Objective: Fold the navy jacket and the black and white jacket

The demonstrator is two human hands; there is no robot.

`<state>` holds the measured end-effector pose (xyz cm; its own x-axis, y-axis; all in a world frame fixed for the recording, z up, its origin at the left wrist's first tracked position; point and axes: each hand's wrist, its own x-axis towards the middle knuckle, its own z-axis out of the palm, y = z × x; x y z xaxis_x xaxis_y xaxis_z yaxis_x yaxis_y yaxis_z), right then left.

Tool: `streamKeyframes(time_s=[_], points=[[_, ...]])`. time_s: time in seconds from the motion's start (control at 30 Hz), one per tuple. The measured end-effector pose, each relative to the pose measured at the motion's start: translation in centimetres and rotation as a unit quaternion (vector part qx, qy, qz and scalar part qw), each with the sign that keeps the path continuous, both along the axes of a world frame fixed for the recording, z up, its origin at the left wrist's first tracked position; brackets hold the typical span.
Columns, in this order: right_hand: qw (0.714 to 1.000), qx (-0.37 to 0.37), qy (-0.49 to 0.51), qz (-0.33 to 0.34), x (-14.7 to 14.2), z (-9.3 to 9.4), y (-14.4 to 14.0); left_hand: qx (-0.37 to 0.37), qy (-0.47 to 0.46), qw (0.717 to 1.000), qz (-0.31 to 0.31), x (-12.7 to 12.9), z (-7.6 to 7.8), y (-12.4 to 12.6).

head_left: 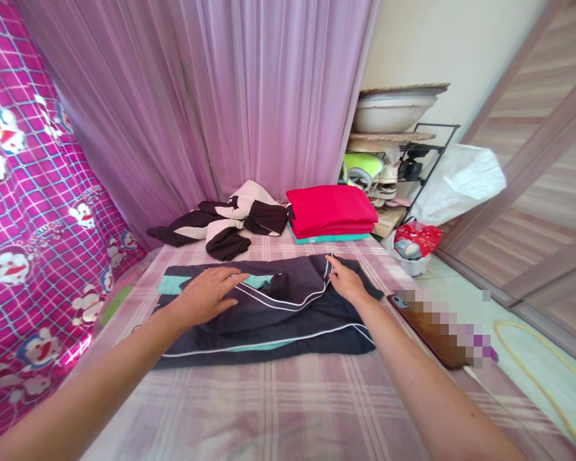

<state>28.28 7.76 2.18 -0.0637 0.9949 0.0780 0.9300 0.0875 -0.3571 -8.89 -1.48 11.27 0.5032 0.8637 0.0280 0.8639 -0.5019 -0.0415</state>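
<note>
1. The left hand (206, 293) lies flat, palm down, on the dark garment (269, 314); its grip is open, fingers spread and holding nothing.
2. The right hand (344, 279) pinches the garment's upper right edge between thumb and fingers, its grip closed on the cloth by the white piping.
3. The dark garment lies spread across the middle of the bed (278, 403), partly folded over itself, with teal lining showing at its left end and along its lower edge.
4. Behind it, a brown-and-cream garment (230, 221) lies crumpled near the curtain (211, 96).
5. Just right of that sits a folded stack of red clothes (331, 211), with a teal piece at the bottom.
6. A phone (425, 326) rests at the bed's right edge, near the right forearm.
7. A rack (398, 160) with a basin on top stands beyond the bed.
</note>
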Motion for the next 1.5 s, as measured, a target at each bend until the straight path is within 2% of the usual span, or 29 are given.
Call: streamKeyframes(time_s=[0.1,0.23,0.4,0.5,0.6,0.67,0.77,0.8,0.87,1.0,1.13,1.23,1.33,1.5], points=[[0.998,-0.007,-0.048,0.05,0.2,0.3,-0.8,-0.032,0.013,0.998,-0.053,0.6,-1.0,1.4],[0.991,-0.028,-0.12,0.048,0.1,1.1,-1.7,-0.124,0.008,0.988,-0.09,1.4,-1.4,0.4],[0.988,-0.021,-0.15,0.026,-0.6,1.7,-1.7,-0.197,-0.015,0.98,-0.023,1.6,-0.4,-1.9],[0.992,-0.033,-0.121,-0.016,-0.9,1.9,-1.3,-0.297,-0.044,0.954,0.008,1.4,-0.1,-2.1],[0.994,-0.048,-0.087,-0.054,-0.7,2.4,-0.5,-0.376,-0.112,0.918,0.056,0.5,-0.3,-1.0],[0.993,-0.052,-0.081,-0.071,-0.3,2.9,0.4,-0.34,-0.129,0.926,0.1,-0.9,-0.6,0.6],[0.991,-0.051,-0.063,-0.111,0.0,3.6,2.3,-0.168,-0.076,0.97,0.156,-3.9,-1.4,3.4],[0.99,-0.05,-0.055,-0.122,0.0,3.7,3.0,-0.117,-0.05,0.977,0.171,-5.0,-1.7,4.3],[0.989,-0.054,-0.046,-0.132,-0.2,3.7,4.3,-0.063,-0.001,0.978,0.201,-7.0,-2.4,5.6],[0.99,-0.069,-0.045,-0.114,-1.1,3.1,6.0,-0.06,0.058,0.966,0.245,-10.0,-4.8,6.3],[0.991,-0.01,-0.03,-0.133,-1.3,1.9,6.6,-0.086,0.029,0.952,0.293,-11.4,-7.8,6.2],[0.989,0.004,-0.042,-0.144,-1.3,1.0,7.0,-0.086,0.014,0.945,0.317,-11.9,-9.1,6.7],[0.987,-0.011,-0.07,-0.144,-1.6,0.5,7.5,-0.059,0.028,0.947,0.314,-12.2,-9.0,7.6],[0.986,-0.035,-0.083,-0.14,-2.1,1.1,8.0,-0.028,0.062,0.954,0.293,-12.5,-7.0,8.9]])
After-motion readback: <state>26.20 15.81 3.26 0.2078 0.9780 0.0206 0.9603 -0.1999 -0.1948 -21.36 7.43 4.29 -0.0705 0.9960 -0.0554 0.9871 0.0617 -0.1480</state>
